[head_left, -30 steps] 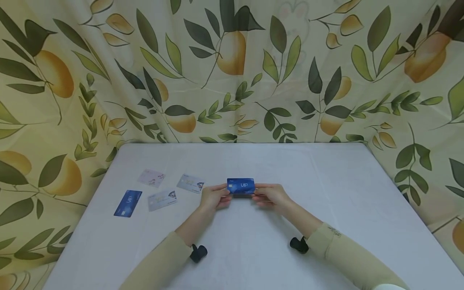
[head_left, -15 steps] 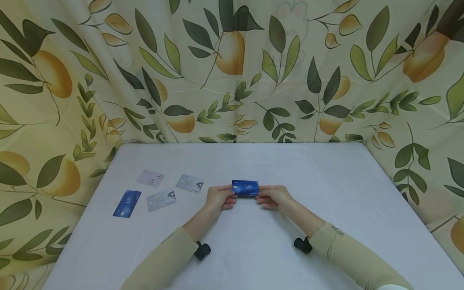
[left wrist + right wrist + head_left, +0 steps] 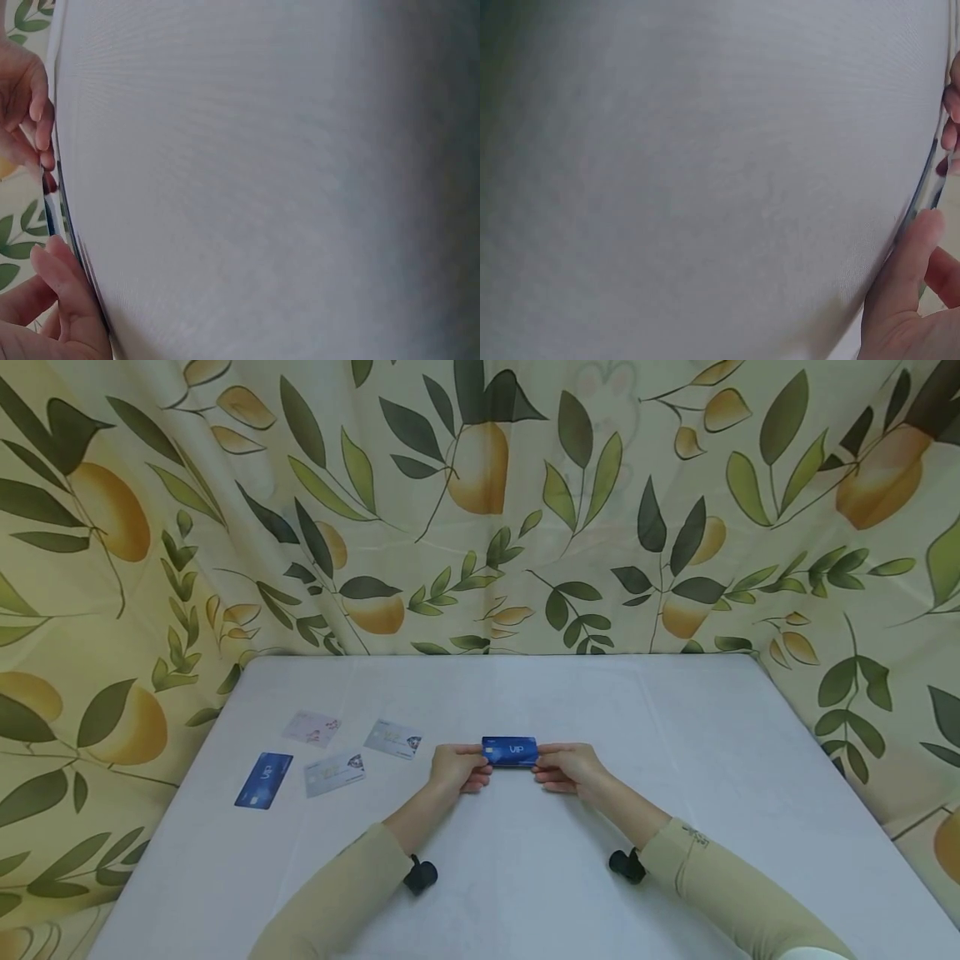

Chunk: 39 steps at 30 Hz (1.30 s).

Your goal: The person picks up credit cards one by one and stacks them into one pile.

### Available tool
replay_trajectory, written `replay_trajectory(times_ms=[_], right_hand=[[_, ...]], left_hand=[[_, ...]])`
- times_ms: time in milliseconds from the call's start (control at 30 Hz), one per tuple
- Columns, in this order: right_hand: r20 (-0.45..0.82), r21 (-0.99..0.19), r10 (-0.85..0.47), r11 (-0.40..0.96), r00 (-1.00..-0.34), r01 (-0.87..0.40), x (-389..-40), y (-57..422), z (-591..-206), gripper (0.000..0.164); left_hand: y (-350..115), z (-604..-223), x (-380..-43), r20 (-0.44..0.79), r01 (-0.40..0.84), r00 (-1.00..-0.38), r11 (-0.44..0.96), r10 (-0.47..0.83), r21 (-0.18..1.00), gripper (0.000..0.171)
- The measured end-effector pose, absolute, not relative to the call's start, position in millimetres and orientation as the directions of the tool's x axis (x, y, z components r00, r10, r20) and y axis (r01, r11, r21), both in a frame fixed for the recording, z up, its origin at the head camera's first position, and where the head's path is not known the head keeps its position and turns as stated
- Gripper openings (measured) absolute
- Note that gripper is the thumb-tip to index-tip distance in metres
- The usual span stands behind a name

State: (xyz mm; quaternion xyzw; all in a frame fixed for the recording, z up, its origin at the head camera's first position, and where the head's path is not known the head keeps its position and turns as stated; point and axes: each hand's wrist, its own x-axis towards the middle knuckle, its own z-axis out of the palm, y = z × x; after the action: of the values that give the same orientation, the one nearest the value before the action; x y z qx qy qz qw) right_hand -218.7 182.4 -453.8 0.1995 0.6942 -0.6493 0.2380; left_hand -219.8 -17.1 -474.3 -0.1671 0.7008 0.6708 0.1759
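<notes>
Between my two hands a blue VIP card [image 3: 510, 751] is held level, face up, near the middle of the white table. My left hand [image 3: 454, 768] pinches its left end, and my right hand [image 3: 572, 767] pinches the right end. From the left wrist view, the card [image 3: 51, 216] is nearly edge-on, close to the table surface. A thin dark edge shows just beneath it in both wrist views; what it belongs to is unclear. Part of the card's ends is hidden under the fingers.
Left of my hands lie another blue VIP card [image 3: 263, 781], two silvery cards [image 3: 393, 739] and a pale pinkish card [image 3: 312, 728], apart from each other. The white table [image 3: 675, 735] ends at a patterned fruit-and-leaf curtain [image 3: 465, 568] behind.
Both hands have shifted slightly right and toward me with the blue VIP card, mostly in the first half second. The dark strip seen under it earlier is now hardly visible in the head view.
</notes>
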Motion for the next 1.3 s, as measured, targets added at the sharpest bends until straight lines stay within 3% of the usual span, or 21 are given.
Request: replay_trajectory(times_ms=[1300], right_hand=[[-0.504, -0.840, 0.009, 0.225, -0.864, 0.493, -224.1, 181.6, -460.3, 0.037]], left_hand=[[-16.0, -475.2, -220.2, -0.396, -0.395, -0.918, 0.104, -0.013, 0.913, 0.029]])
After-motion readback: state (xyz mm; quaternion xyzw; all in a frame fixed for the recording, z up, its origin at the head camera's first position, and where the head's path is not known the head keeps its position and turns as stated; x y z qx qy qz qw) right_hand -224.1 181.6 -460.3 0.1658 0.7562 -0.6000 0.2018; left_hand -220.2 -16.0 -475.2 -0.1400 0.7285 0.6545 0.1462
